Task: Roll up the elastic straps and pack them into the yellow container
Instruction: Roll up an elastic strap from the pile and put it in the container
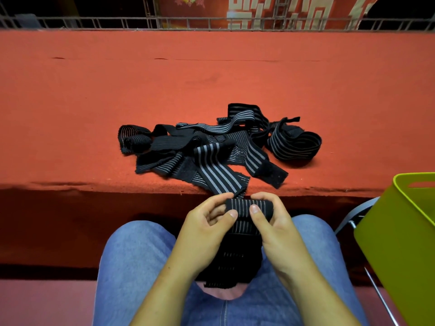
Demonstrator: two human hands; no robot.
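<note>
Strap (pixel 249 205) between left hand (pixel 206 228) and right hand (pixel 274 223), apparently off table edge (pixel 94 186)

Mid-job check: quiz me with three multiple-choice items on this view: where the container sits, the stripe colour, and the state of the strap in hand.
1. Where is the yellow-green plastic container relative to the red cloth-covered table?
A. On it, behind the pile.
B. Off it, at the person's right.
C. On the floor at the left.

2. What colour are the stripes on the black elastic straps piled on the table?
A. Grey.
B. Yellow.
C. Red.

3. What state is the black strap that the left hand and right hand pinch?
A. Flat.
B. Partly rolled, tail hanging over the blue jeans.
C. Fully rolled.

Answers: B, it stands at the right, past the table's near edge; A, grey lines run along them; B, a roll sits above a loose tail.
</note>
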